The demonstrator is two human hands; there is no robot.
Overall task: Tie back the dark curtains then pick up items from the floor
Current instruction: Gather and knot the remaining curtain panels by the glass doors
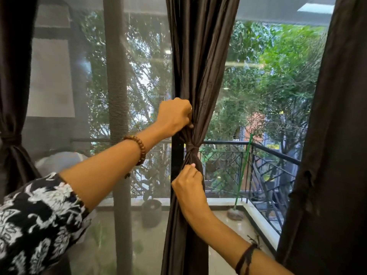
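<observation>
Nearest to me is the patterned black-and-white sleeve (pixel 37 219) on the left arm, which reaches up across the window. Its left hand (pixel 174 116), with a wooden bead bracelet (pixel 138 149) on the wrist, has its grip clenched on the gathered fabric of the middle dark curtain (pixel 198 66), just above the knot (pixel 192 149). Below the knot, the right hand (pixel 188 183) pinches the same curtain, a dark thread band (pixel 246 259) round its wrist. That curtain hangs between two window panes, cinched at the knot. Another dark curtain (pixel 12 96) at far left is already tied back; a third (pixel 333 135) hangs loose on the right. Outside stand a black railing (pixel 268 149), a potted plant (pixel 152 211) and green trees (pixel 278 76).
</observation>
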